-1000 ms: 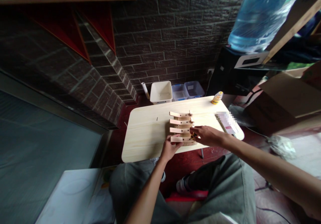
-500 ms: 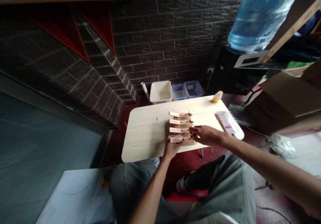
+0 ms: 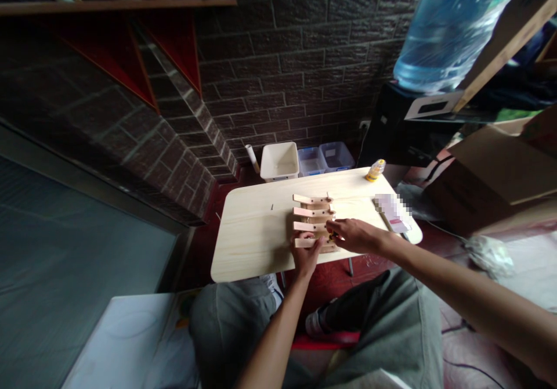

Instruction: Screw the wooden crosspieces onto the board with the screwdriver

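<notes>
A wooden piece with several pale strips side by side rests on the light wood table. Dark round spots, like screws or holes, mark the strips. My left hand is closed around the nearest strip, its thumb on top near the strip's middle. Pinched in the fingers of my right hand is a small black and yellow tool, held at the right end of that same strip. Its tip and exact kind are hidden by the fingers.
A small dark screw-like piece lies left of the strips. A yellow-and-clear bottle and a blurred flat item sit at the table's right. Behind stand a white bin and blue-grey bins.
My left hand has shifted slightly right along the nearest strip, its thumb now on top. My right hand has moved a little left with the tool.
</notes>
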Demonstrator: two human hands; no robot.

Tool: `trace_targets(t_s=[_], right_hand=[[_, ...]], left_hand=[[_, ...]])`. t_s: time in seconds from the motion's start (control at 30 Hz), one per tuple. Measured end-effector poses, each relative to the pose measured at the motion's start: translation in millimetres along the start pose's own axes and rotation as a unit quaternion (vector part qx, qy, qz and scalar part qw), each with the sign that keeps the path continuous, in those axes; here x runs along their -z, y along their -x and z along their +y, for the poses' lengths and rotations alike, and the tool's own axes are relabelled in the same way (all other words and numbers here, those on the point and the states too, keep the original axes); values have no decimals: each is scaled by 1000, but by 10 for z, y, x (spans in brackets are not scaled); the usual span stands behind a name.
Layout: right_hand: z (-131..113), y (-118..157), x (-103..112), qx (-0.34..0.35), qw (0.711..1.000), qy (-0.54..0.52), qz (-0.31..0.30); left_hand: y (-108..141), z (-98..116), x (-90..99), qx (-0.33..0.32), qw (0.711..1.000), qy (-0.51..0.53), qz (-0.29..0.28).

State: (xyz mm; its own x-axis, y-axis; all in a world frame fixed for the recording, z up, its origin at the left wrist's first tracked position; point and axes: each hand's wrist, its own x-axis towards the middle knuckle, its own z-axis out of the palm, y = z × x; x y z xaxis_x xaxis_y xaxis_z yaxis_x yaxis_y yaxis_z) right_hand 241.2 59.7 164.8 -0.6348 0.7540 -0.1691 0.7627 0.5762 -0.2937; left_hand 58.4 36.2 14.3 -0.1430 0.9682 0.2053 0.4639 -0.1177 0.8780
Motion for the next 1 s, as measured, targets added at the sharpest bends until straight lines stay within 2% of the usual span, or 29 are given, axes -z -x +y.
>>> trace_targets(t_s=[0.1, 0.37, 0.53, 0.7, 0.87, 1.0], right_hand=[[1, 12, -8, 3, 1000, -1, 6], [-32, 10, 14, 7, 999, 35, 4], [-80, -1, 77, 12, 995, 95, -17], [-93, -5, 70, 13, 996, 92, -13], [-76, -32, 39, 11, 997, 78, -15], [-94, -59, 38, -21, 996, 87, -29]], left_hand=[[21, 40, -30, -3, 1000, 9, 18], [64, 100, -31, 1, 1000, 26, -12], [74, 41, -65, 2, 999, 40, -17], [38, -27, -78, 0, 998, 53, -30], [20, -72, -116, -11, 996, 85, 3], [24, -108, -144, -11, 995, 96, 15]])
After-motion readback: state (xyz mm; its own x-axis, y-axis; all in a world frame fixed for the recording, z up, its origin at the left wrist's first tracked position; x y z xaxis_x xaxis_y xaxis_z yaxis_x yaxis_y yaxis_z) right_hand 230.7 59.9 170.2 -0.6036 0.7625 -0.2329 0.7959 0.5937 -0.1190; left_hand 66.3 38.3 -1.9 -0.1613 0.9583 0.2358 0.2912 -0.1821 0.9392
